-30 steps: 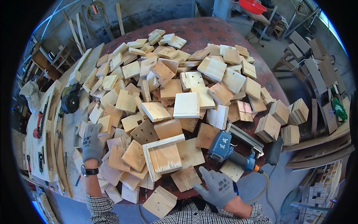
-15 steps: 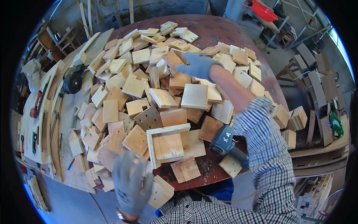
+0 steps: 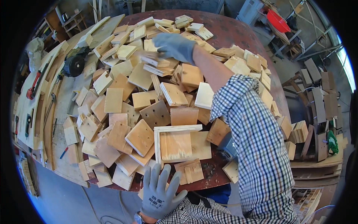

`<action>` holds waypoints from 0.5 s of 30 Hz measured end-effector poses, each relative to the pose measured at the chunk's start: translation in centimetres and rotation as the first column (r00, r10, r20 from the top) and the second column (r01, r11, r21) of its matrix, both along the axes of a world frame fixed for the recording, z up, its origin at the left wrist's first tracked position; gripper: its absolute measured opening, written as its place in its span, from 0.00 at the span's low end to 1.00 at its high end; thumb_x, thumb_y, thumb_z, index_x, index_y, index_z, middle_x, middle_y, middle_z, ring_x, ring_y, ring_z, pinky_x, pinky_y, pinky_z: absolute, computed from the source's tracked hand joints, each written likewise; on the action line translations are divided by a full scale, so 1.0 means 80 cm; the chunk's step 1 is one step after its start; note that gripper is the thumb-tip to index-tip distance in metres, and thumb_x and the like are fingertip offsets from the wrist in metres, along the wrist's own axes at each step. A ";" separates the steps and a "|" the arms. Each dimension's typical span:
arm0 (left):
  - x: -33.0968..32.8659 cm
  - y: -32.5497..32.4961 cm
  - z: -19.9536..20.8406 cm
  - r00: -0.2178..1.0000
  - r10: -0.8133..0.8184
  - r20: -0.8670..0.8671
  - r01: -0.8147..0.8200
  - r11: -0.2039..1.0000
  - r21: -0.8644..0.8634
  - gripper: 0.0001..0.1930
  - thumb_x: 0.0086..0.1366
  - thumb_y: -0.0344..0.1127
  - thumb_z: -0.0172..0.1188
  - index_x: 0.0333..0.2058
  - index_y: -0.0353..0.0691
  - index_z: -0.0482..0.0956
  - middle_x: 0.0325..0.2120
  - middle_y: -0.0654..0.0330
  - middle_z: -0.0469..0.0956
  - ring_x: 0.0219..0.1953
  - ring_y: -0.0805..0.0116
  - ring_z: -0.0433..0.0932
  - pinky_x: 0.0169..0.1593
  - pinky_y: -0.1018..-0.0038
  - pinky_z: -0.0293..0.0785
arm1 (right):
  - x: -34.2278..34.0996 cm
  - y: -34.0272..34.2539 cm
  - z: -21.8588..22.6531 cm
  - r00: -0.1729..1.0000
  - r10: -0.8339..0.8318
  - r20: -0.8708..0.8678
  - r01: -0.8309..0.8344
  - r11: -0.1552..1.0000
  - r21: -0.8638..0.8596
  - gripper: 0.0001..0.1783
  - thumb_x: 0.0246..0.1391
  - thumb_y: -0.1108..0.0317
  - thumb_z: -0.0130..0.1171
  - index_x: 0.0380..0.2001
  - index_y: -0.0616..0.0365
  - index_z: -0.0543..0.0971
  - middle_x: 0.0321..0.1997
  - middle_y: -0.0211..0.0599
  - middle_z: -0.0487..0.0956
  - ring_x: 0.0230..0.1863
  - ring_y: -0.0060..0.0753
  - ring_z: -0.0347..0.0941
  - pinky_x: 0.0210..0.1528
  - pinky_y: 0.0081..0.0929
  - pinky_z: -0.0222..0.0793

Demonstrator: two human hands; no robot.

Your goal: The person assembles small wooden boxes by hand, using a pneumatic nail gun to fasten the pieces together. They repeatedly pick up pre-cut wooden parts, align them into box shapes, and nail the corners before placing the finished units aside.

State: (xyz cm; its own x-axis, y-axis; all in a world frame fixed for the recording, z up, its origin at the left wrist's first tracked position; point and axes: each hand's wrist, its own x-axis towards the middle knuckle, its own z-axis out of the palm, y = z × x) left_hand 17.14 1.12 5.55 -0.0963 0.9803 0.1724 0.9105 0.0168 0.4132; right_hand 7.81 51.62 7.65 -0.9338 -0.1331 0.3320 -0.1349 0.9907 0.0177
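A big heap of small plywood blocks covers much of the dark red table. Over the far middle of this heap, my right hand, in a grey glove, reaches left with its fingers low over the wood. A motion-blurred block lies just below its fingers; whether they grip it I cannot tell. At the near edge my left hand, also gloved, is open with fingers spread, holding nothing. Just beyond it sits an L-shaped corner of pale wood strips around a block. My right sleeve partly hides a blue-grey power tool.
At left, a plywood board carries a black round-cased tool, a red-handled tool and a red-and-blue pen. Stacked boards stand on the right. A red basin is at the far right.
My right hand has moved left across the heap, and a block beneath it has shifted. My left hand has moved right and spread wider. The whole view has shifted slightly.
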 end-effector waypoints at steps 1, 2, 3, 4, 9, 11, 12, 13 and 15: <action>-0.002 -0.005 -0.001 1.000 0.004 0.007 -0.004 1.000 -0.012 0.38 0.47 0.51 0.79 0.57 0.45 0.77 0.62 0.48 0.69 0.68 0.38 0.65 0.70 0.34 0.61 | -0.004 -0.028 0.021 0.988 -0.157 0.009 0.111 0.655 -0.747 0.24 0.73 0.62 0.57 0.67 0.58 0.74 0.63 0.44 0.80 0.59 0.40 0.80 0.60 0.33 0.79; -0.004 -0.009 -0.002 1.000 0.007 0.014 -0.006 1.000 -0.024 0.40 0.44 0.49 0.81 0.56 0.44 0.76 0.63 0.46 0.68 0.68 0.36 0.64 0.70 0.32 0.61 | -0.004 -0.056 0.045 0.959 -0.243 0.145 0.112 -0.142 -0.983 0.19 0.74 0.66 0.53 0.64 0.56 0.77 0.61 0.42 0.81 0.58 0.41 0.81 0.58 0.35 0.80; -0.004 -0.007 -0.004 1.000 -0.007 0.025 0.007 1.000 0.000 0.38 0.46 0.50 0.81 0.55 0.45 0.77 0.63 0.47 0.68 0.68 0.37 0.64 0.70 0.33 0.60 | 0.009 -0.030 0.046 0.935 -0.307 0.180 0.228 0.128 -0.965 0.21 0.72 0.58 0.55 0.62 0.53 0.80 0.61 0.45 0.82 0.57 0.46 0.81 0.58 0.39 0.80; -0.003 -0.005 -0.004 0.999 -0.015 0.031 0.015 1.000 -0.005 0.38 0.46 0.51 0.81 0.56 0.45 0.78 0.63 0.47 0.68 0.69 0.37 0.64 0.70 0.33 0.60 | 0.016 -0.016 0.038 0.902 -0.274 0.333 0.431 0.541 -0.722 0.24 0.70 0.54 0.57 0.63 0.52 0.79 0.62 0.46 0.82 0.59 0.48 0.80 0.60 0.41 0.78; -0.006 -0.006 -0.003 0.999 -0.010 0.033 0.011 1.000 -0.027 0.37 0.49 0.52 0.80 0.57 0.44 0.78 0.64 0.47 0.68 0.70 0.38 0.63 0.71 0.35 0.59 | 0.090 -0.093 0.029 0.673 -0.421 0.609 0.389 0.901 0.193 0.39 0.58 0.38 0.63 0.69 0.41 0.76 0.71 0.42 0.75 0.72 0.53 0.68 0.73 0.54 0.64; -0.006 -0.005 -0.003 1.000 -0.005 0.026 0.006 0.999 -0.036 0.38 0.50 0.52 0.80 0.57 0.44 0.78 0.64 0.47 0.68 0.70 0.38 0.64 0.70 0.35 0.59 | 0.110 -0.101 0.011 0.647 -0.459 0.609 0.416 0.882 0.223 0.37 0.61 0.43 0.60 0.71 0.39 0.72 0.77 0.36 0.68 0.77 0.50 0.63 0.74 0.54 0.62; -0.006 -0.003 -0.003 1.000 -0.013 0.024 0.014 0.999 -0.030 0.38 0.50 0.52 0.80 0.57 0.44 0.78 0.64 0.47 0.68 0.70 0.38 0.64 0.70 0.35 0.59 | 0.115 -0.095 0.014 0.669 -0.469 0.576 0.392 0.882 0.263 0.35 0.62 0.44 0.60 0.71 0.39 0.73 0.76 0.36 0.70 0.76 0.48 0.63 0.73 0.54 0.63; -0.006 -0.002 -0.004 0.999 -0.020 0.028 0.020 1.000 -0.023 0.38 0.49 0.52 0.80 0.57 0.44 0.78 0.64 0.47 0.68 0.70 0.38 0.64 0.70 0.35 0.59 | 0.118 -0.085 0.016 0.691 -0.477 0.543 0.368 0.879 0.303 0.34 0.63 0.44 0.60 0.70 0.39 0.74 0.75 0.35 0.71 0.76 0.47 0.64 0.72 0.53 0.64; -0.007 -0.004 -0.005 1.000 -0.005 0.027 0.006 1.000 -0.029 0.38 0.48 0.51 0.80 0.56 0.44 0.78 0.64 0.47 0.68 0.69 0.37 0.64 0.70 0.35 0.60 | 0.105 -0.090 0.031 0.702 -0.511 0.496 0.329 0.851 0.410 0.24 0.66 0.53 0.57 0.63 0.40 0.79 0.69 0.33 0.76 0.73 0.42 0.67 0.70 0.48 0.65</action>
State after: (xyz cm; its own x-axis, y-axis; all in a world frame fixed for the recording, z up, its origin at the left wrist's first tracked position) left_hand 16.62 0.84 5.17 -0.0949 0.9854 0.1410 0.8992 0.0241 0.4369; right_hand 16.19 44.40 10.13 -0.9093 0.3221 -0.2635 0.2199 0.9095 0.3529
